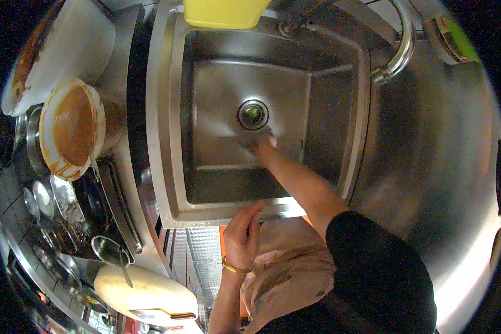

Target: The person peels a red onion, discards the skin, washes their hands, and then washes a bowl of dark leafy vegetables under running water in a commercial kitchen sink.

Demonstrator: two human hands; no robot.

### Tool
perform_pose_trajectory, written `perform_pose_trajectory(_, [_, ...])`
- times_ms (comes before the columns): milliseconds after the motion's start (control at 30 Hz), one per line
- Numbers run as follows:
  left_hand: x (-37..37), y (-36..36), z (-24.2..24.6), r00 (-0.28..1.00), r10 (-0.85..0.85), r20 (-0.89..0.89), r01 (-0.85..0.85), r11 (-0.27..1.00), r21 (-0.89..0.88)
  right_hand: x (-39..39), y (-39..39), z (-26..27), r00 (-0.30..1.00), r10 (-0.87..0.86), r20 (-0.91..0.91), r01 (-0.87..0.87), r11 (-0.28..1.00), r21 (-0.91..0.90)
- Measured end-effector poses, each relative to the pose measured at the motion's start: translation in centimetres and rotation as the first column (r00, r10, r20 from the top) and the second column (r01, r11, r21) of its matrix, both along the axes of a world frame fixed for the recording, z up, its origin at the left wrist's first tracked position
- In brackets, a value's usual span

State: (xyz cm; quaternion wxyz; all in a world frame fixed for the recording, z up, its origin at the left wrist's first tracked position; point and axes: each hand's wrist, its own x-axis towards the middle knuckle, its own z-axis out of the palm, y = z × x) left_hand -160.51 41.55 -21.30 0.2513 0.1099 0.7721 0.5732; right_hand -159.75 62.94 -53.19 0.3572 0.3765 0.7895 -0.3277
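My right hand (265, 145) reaches down into a stainless steel sink (217, 146), just below the drain (253, 115). It is blurred by motion, and whether it holds anything does not show. Some green bits lie in the drain. With nothing visible in it, my left hand (243, 234) hovers at the sink's near rim, its fingers loosely together and a yellow bracelet at the wrist.
A curved metal faucet (407, 41) rises at the sink's upper right. Left of the sink stand a bucket of brown sauce (75, 125), a tray of metal ladles (69, 198) and a white tub (83, 46). A yellow container (225, 12) sits behind the sink.
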Motion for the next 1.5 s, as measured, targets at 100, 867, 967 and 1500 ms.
perform_pose_trajectory(100, [-0.5, 0.3, 0.8, 1.000, -0.012, -0.008, 0.012, 1.000, -0.001, -3.7, 3.1, -2.0, 0.899, -0.353, -0.258, 0.322, 0.934, -0.157])
perform_pose_trajectory(867, [-0.3, -0.1, -0.6, 0.999, 0.023, 0.045, -0.023, 1.000, -0.011, 6.0, 7.1, 1.6, 0.981, 0.124, 0.148, -0.174, 0.903, 0.394])
perform_pose_trajectory(967, [-0.5, 0.2, -0.6, 1.000, 0.001, 0.025, -0.001, 1.000, -0.004, -0.2, 5.9, 1.3, 0.993, 0.114, 0.012, -0.112, 0.945, 0.307])
perform_pose_trajectory(1500, [0.2, 0.1, -0.4, 1.000, 0.022, -0.001, -0.022, 0.999, -0.025, -4.5, 8.3, 5.3, 0.836, 0.288, -0.466, -0.184, 0.949, 0.257])
